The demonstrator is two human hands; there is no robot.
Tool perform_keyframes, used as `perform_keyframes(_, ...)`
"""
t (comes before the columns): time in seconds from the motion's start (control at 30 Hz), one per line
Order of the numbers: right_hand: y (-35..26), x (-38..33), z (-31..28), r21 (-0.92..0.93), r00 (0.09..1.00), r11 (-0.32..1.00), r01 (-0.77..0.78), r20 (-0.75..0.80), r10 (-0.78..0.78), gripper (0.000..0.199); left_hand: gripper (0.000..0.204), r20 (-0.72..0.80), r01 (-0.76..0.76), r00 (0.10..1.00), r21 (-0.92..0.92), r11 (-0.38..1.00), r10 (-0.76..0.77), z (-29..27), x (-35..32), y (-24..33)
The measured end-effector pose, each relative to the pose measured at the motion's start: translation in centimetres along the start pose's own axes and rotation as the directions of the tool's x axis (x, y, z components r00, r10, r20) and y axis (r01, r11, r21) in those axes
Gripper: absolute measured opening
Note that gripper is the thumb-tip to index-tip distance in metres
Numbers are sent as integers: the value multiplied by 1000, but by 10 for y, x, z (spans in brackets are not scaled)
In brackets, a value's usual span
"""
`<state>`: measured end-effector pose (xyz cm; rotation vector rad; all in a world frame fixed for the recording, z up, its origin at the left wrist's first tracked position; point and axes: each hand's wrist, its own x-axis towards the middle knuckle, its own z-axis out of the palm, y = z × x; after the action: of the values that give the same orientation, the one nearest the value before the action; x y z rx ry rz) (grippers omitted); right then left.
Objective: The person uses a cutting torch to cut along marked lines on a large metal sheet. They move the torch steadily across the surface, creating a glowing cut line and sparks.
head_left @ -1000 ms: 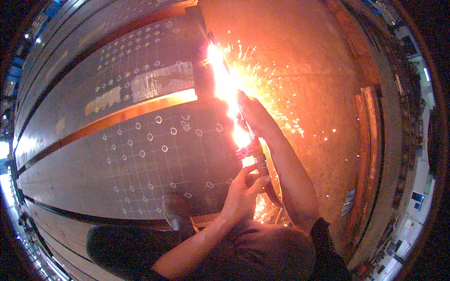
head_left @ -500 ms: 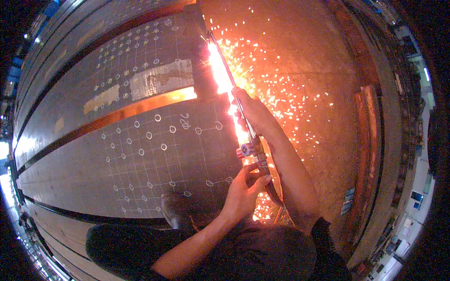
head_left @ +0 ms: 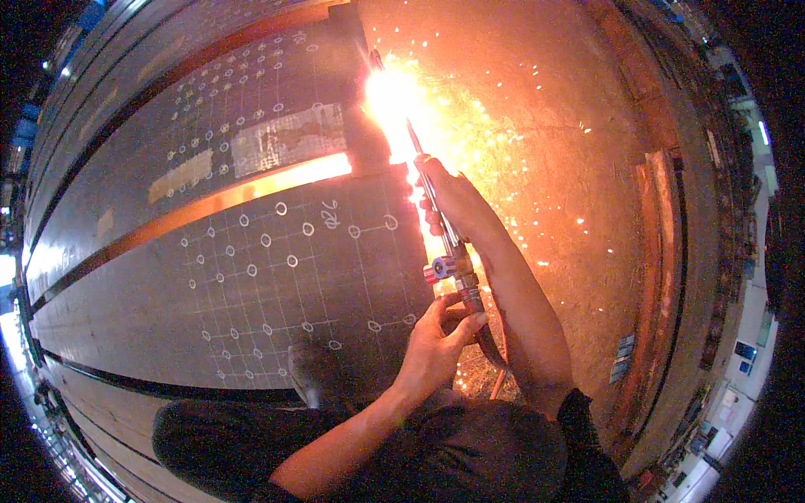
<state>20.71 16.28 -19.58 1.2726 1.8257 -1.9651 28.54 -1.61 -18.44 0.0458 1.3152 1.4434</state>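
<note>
A metal cutting torch (head_left: 454, 243) with long slim tubes and red and blue valve knobs (head_left: 440, 269) points away from me along the edge of a marked steel piece (head_left: 277, 293). My right hand (head_left: 449, 194) is wrapped round the tubes ahead of the valves. Behind the valves, my left hand (head_left: 438, 337) pinches the torch's rear end, thumb and fingers closed on it. A white-hot glare (head_left: 396, 96) at the far end hides most of the nozzle. Chalk circles and thin lines cover the dark steel faces.
Sparks spray rightward over the brown floor (head_left: 579, 293). Farther left, another marked steel piece (head_left: 201, 134) lies across a glowing orange gap (head_left: 277, 178). Rusty steel lengths (head_left: 658, 226) lie at right. An orange hose (head_left: 501, 383) trails near my knee.
The long bright streak along the edge has shrunk into one bigger glare at the torch's far end. Fewer sparks show near and at right. Both hands stay almost in place.
</note>
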Motion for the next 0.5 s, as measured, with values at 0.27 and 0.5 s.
perform_keyframes(0.27, 17, 16, -2, -147, 999, 989, -2, -48, -5, 49, 48, 12, 2, 1000, -35, 999, -1, -1, 1, -8)
perform_keyframes(0.5, 6, -1, 0, 10, 1000, 1000, -3, -25, 3, 52, 54, 17, 18, 1000, -6, 1000, -18, 1, -2, -2)
